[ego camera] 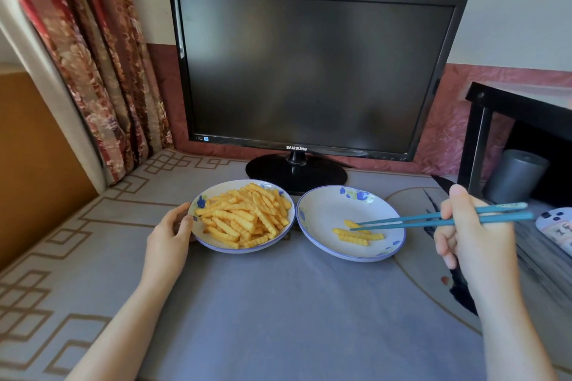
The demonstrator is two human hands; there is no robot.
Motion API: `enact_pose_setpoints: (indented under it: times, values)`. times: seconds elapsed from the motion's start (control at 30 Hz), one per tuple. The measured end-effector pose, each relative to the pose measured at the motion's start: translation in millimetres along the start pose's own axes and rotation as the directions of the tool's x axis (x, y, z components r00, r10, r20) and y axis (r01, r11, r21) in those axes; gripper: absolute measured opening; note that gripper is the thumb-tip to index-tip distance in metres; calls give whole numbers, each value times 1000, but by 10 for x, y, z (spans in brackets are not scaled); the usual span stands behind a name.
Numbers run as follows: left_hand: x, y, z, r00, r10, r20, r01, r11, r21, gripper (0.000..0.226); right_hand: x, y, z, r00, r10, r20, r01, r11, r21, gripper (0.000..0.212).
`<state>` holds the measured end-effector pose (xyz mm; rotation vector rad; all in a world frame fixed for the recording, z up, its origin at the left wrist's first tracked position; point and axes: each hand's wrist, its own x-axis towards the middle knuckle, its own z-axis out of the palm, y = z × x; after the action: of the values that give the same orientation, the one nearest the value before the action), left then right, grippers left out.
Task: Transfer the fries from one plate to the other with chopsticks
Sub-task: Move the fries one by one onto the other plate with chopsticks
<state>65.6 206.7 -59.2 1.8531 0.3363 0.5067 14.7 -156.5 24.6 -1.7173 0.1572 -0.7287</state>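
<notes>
Two white plates with blue flowers stand side by side on the table. The left plate (213,244) holds a heap of crinkle-cut fries (244,215). My left hand (168,237) grips its left rim. The right plate (325,210) carries three fries (359,235) near its lower middle. My right hand (473,235) holds a pair of teal chopsticks (433,219), whose tips lie over the right plate at the uppermost of those fries. I cannot tell whether the tips pinch that fry.
A black monitor (309,71) on a round stand (295,172) rises just behind the plates. A black shelf (507,108) with a grey cylinder (513,176) and a remote (557,226) are at the right. A curtain (93,56) hangs at the left. The grey tablecloth (278,303) stretches toward me.
</notes>
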Motion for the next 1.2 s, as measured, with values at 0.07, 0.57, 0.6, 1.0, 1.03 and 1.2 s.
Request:
enact_pose_setpoints:
  times: [0.07, 0.57, 0.6, 1.0, 1.03, 1.2]
  values:
    - [-11, 13, 0, 1000, 2, 1, -2, 1000, -7, 31, -19, 0, 4, 999, 15, -48, -15, 1000, 13, 42]
    - [-38, 60, -1, 1000, 9, -5, -9, 1000, -1, 32, -113, -258, 401, 997, 6, -83, 21, 948, 318, 41]
    - [-37, 59, 1, 1000, 9, -7, -9, 1000, 3, 32, -126, -279, 455, 997, 17, -73, 9, 939, 343, 41]
    - [-17, 27, -1, 1000, 8, -3, -8, 1000, 6, 31, -357, -430, 1228, 979, -6, 202, -77, 915, 396, 41]
    - [-13, 23, 1, 1000, 10, -4, -10, 1000, 3, 31, -383, -426, 1277, 974, -20, 224, -71, 918, 391, 42]
    - [-11, 22, 1, 1000, 15, -9, -15, 1000, 11, 31, -477, -328, 1386, 937, -111, 332, -6, 943, 332, 41]
